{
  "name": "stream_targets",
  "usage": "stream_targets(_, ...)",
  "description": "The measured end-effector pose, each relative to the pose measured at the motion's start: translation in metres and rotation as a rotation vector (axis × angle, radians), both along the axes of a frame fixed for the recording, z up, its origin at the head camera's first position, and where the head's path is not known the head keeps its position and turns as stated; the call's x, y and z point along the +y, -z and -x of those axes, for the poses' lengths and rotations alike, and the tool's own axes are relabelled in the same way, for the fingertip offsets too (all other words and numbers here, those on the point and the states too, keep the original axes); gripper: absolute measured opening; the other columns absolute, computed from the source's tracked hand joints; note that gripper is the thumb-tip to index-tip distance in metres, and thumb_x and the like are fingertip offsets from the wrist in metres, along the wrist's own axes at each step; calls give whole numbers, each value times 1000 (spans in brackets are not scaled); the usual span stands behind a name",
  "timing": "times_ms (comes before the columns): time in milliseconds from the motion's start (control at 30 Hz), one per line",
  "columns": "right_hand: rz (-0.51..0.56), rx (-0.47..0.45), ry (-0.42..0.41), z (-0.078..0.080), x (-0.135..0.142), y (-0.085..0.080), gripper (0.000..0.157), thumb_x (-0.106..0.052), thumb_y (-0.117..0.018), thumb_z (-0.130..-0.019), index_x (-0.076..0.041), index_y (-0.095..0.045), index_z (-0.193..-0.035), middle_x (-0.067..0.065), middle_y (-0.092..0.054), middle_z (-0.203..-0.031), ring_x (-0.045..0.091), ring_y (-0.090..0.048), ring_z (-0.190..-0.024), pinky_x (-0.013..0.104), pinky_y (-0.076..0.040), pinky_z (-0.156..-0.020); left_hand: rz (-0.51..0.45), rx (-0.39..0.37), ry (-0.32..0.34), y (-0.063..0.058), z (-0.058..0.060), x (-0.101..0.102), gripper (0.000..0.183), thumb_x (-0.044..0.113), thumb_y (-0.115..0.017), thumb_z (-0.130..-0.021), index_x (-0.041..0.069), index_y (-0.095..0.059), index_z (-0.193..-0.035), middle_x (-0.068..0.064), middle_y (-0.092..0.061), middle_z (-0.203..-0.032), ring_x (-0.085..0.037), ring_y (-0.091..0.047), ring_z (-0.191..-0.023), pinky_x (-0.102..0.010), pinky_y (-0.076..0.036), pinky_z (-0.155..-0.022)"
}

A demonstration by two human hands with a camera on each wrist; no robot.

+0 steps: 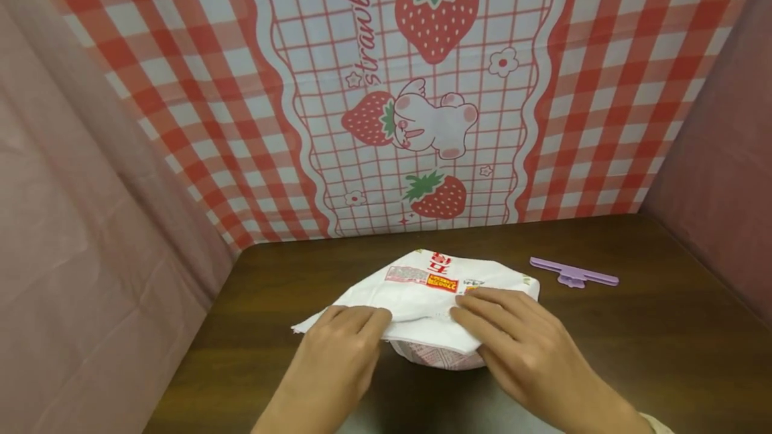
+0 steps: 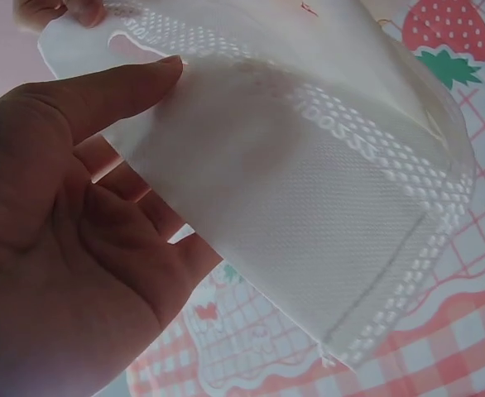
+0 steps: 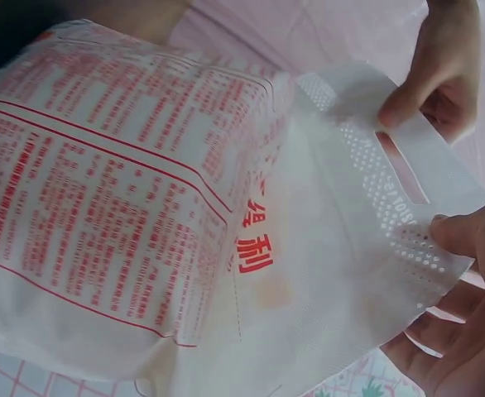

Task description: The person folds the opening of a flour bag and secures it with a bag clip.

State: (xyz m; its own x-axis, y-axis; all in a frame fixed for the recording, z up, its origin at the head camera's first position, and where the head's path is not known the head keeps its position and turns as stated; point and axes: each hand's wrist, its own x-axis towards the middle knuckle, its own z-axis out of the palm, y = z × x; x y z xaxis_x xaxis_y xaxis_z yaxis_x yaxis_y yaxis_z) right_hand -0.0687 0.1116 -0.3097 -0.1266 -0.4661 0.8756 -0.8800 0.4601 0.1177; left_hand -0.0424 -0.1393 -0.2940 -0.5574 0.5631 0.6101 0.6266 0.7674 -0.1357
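A white packaging bag (image 1: pixel 386 300) with red print lies on the table, its upper part spread flat toward the back. In the right wrist view its filled body bulges under rows of red text, and a handle slot (image 3: pixel 404 168) is cut near its top edge. My left hand (image 1: pixel 340 347) pinches the top edge on the left, thumb on one face and fingers behind, as the left wrist view shows. On the right, my right hand (image 1: pixel 531 353) pinches the same edge between thumb and fingers. What the bag contains is hidden.
A purple sealing clip (image 1: pixel 573 273) lies on the dark wooden table (image 1: pixel 651 327), to the right of the bag. Behind stands a red-checked strawberry cloth (image 1: pixel 386 86). Pink curtains (image 1: pixel 78 220) hang at both sides.
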Motion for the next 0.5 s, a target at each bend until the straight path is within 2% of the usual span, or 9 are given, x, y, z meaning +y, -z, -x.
stream_targets(167, 45, -19, -14, 6, -2, -4, 33, -13, -43, -101, 0, -74, -103, 12, -73, -100, 30, -67, -94, 30, -42, -100, -61, -42, 39, -1, 3, -9, 26, 0, -78, -78, 9, -64, -98, 0, -70, -89, -13, -68, -85, -34, -53, -78)
stream_targets(300, 71, -23, -16, 12, -3, -8, 32, -16, -46, -102, -1, -74, -101, 9, -72, -98, 28, -66, -92, 34, -45, -90, -129, -76, 71, -3, 9, -23, 24, 2, -79, -78, 7, -67, -99, 1, -73, -91, -12, -68, -84, -35, -54, -81)
stream_targets(400, 94, -23, -25, 17, -5, -13, 31, -16, -47, -102, -1, -74, -99, 9, -72, -97, 27, -67, -89, 36, -46, -81, -192, -139, 56, -8, 15, -40, 22, 4, -80, -79, 12, -68, -97, 6, -73, -90, -11, -68, -85, -35, -55, -78)
stream_targets(500, 118, -28, -35, 22, -6, -18, 31, -17, -48, -103, 0, -73, -97, 8, -72, -95, 27, -67, -87, 37, -48, -77, -293, -229, 70, -13, 22, -58, 23, 4, -81, -80, 16, -68, -96, 10, -72, -89, -9, -67, -84, -33, -56, -72)
